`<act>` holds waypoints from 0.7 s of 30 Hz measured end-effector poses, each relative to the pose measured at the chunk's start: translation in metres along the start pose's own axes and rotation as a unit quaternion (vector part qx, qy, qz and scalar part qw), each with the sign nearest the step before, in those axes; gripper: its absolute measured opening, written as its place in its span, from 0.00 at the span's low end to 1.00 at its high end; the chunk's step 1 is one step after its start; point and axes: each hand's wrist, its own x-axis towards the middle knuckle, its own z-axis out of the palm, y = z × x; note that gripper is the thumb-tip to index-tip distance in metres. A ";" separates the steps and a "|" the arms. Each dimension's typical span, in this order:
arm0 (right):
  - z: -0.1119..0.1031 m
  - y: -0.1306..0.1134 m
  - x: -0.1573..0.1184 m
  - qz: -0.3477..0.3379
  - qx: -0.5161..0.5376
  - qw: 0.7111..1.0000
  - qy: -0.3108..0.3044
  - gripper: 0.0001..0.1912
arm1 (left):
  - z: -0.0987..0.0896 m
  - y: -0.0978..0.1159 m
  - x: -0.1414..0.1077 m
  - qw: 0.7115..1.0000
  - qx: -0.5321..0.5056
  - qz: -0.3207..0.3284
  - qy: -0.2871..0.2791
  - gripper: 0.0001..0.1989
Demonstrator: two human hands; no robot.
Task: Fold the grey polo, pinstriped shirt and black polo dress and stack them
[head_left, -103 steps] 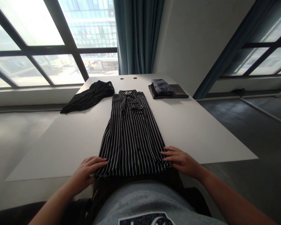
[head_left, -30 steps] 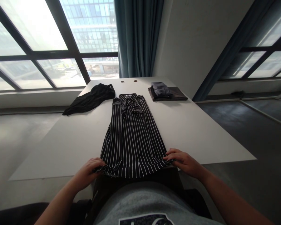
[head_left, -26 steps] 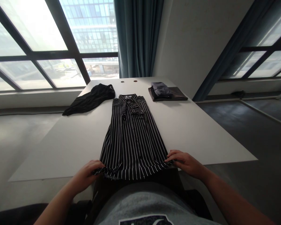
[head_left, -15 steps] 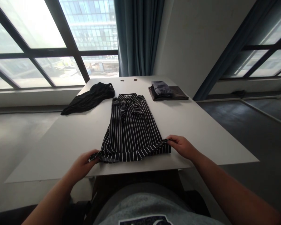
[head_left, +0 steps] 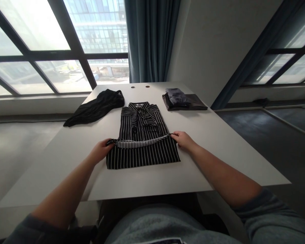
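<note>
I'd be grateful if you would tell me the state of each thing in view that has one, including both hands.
Striped shirt: lying flat, hem lifted, paler inner side showing.
Left hand: pinching the shirt's left hem corner.
Right hand: pinching the shirt's right hem corner.
Black garment: loosely bunched.
Dark clothes: folded and stacked.

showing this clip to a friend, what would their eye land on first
The black-and-white pinstriped collared shirt lying in the middle of the white table stands out first, its hem folded up over its front and pinched by the left hand and right hand. Beyond it, a crumpled black garment lies to the left and a folded dark stack to the right.
</note>
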 end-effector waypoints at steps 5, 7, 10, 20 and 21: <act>-0.006 0.005 0.018 -0.016 -0.032 0.999 0.033 0.16 | 0.001 -0.020 0.034 0.999 -0.043 -0.008 0.000 0.31; -0.005 0.008 0.026 -0.040 -0.072 0.996 0.046 0.15 | 0.001 -0.023 0.045 0.999 0.014 -0.037 0.009 0.29; 0.000 0.010 0.035 -0.057 -0.176 0.980 0.076 0.12 | -0.001 -0.021 0.057 0.979 0.185 -0.085 0.010 0.23; 0.024 -0.017 0.011 -0.238 -0.425 0.861 0.149 0.11 | 0.022 0.015 0.035 0.883 0.432 0.146 0.111 0.14; 0.028 -0.021 0.007 -0.273 -0.424 0.855 0.125 0.12 | 0.027 0.018 0.030 0.875 0.432 0.201 0.084 0.14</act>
